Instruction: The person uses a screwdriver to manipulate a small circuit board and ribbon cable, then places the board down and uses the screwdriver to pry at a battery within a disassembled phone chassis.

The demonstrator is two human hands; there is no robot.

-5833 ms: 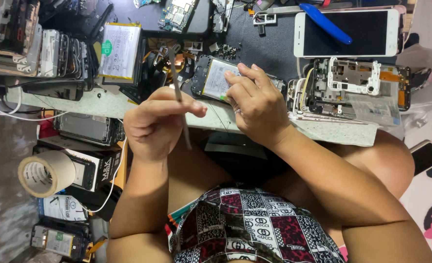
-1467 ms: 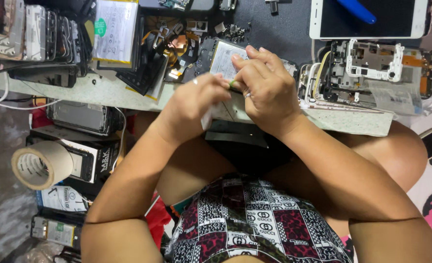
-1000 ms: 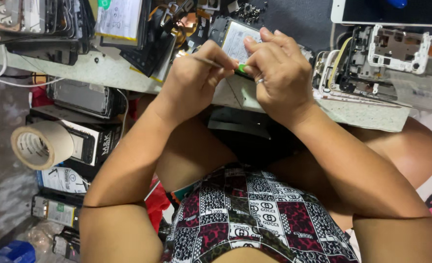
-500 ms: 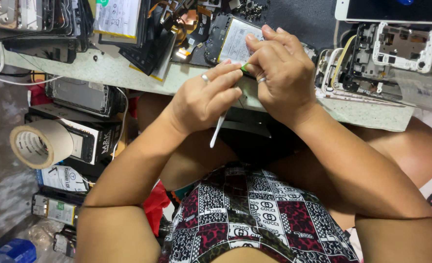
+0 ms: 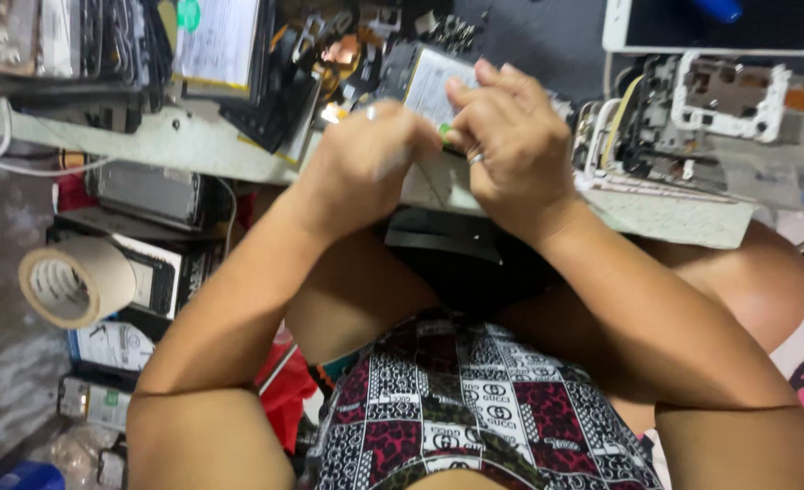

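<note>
I have both hands together over the opened phone (image 5: 424, 82) that lies near the front edge of the counter (image 5: 193, 145), about midway along it. My left hand (image 5: 370, 172) is closed in a fist, and I judge it grips a thin tool, though the blur hides most of it. My right hand (image 5: 511, 145) is curled, its fingertips (image 5: 461, 95) pinching a small green piece (image 5: 444, 134) just where the two hands meet, at the phone's near side. I judge this to be a prising or lifting step on some part inside the phone; the next move calls for a steady, small lever action, with the right hand holding the body still so nothing tears. As for what holds things: I see no real container on the counter; loose parts and brackets (image 5: 338, 45) lie bare toward its back edge, a stripped phone frame (image 5: 692, 118) sits to the right, and a white phone (image 5: 719, 27) lies at the far right corner. Below the counter's left end a roll of tape (image 5: 71, 281) rests on stacked boxes (image 5: 161, 281); what is in them I cannot tell.
</note>
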